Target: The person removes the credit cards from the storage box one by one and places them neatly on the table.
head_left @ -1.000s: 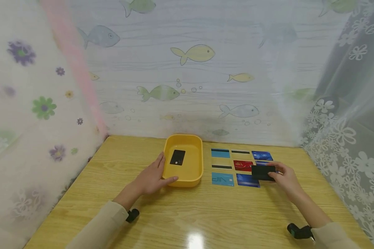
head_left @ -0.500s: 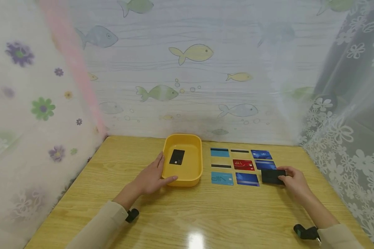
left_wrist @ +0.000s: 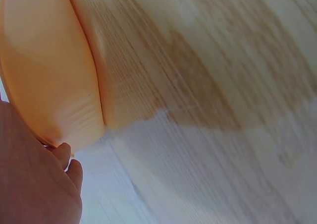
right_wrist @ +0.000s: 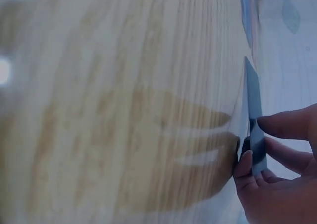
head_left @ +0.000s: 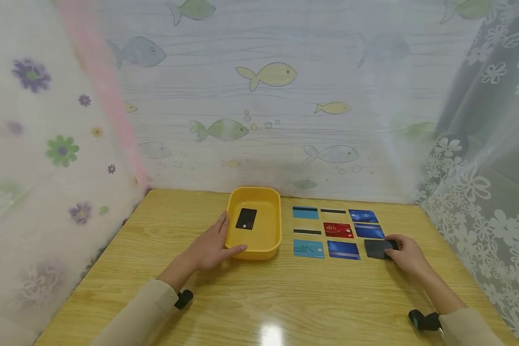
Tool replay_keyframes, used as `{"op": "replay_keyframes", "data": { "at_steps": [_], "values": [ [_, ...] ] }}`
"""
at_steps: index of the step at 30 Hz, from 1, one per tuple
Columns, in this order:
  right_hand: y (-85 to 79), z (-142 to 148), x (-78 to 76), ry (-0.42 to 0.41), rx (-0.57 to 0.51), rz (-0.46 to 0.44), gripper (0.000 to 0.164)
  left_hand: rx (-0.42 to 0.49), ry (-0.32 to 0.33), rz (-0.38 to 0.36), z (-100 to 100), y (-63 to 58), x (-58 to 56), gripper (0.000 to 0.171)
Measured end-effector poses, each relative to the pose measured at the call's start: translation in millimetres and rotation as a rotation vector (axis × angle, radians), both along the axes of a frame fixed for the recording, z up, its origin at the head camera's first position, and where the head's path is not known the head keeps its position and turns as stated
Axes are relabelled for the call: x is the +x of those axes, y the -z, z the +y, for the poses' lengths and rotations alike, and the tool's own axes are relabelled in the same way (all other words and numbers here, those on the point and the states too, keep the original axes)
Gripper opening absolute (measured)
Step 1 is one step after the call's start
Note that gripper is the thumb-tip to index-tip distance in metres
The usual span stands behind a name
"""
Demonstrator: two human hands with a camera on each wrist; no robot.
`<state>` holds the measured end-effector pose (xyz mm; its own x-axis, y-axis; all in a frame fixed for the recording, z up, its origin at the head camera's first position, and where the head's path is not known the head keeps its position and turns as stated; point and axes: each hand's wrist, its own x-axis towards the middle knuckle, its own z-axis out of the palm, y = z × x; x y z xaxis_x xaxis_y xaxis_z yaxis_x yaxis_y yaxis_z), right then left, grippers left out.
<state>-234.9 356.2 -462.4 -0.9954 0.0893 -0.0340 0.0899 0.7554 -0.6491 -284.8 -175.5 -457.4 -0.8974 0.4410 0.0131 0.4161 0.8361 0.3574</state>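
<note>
My left hand (head_left: 207, 245) holds the yellow plastic tray (head_left: 276, 245) at its near left corner, thumb across the rim and fingers along the outer wall. In the left wrist view, curled fingers (left_wrist: 74, 174) show at the tray's orange-looking wall (left_wrist: 54, 70). A black card (head_left: 246, 218) lies inside the tray. With thumb and fingers, my right hand (head_left: 408, 252) pinches the right end of another dark card (head_left: 375, 248), low over the table at the front right of the card rows. The right wrist view shows this card (right_wrist: 253, 100) edge-on, tilted between the fingers.
Cards lie in rows right of the tray: a red VIP card (head_left: 338, 229), a dark blue card (head_left: 343, 250), a light blue VIP card (head_left: 308, 248) and several others. The wooden table (head_left: 242, 298) meets a fish-patterned curtain (head_left: 268, 144) behind and flowered curtains at both sides.
My right hand has carried the dark card rightward and lowered it, off the blue cards it overlapped, to the end of the front row. The left hand and tray have stayed put.
</note>
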Motion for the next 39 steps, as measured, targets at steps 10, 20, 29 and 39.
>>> {"op": "replay_keyframes", "data": {
  "at_steps": [10,20,29,39],
  "values": [
    [-1.0,-0.4,-3.3,-0.075,0.025,-0.051,0.052,-0.003,0.003,0.008,0.7,0.2,-0.3,0.119],
    [-2.8,-3.5,-4.3,-0.081,0.052,-0.05,0.049,-0.003,0.009,0.004,0.5,1.1,0.1,0.12],
    [-2.5,-3.9,-7.7,-0.087,0.089,-0.037,0.047,-0.006,0.001,0.002,0.6,-0.8,0.5,0.119],
    [-1.6,-7.2,-9.0,-0.108,0.1,-0.002,0.043,-0.004,0.0,0.002,-0.1,-1.1,-0.1,0.119]
  ]
}}
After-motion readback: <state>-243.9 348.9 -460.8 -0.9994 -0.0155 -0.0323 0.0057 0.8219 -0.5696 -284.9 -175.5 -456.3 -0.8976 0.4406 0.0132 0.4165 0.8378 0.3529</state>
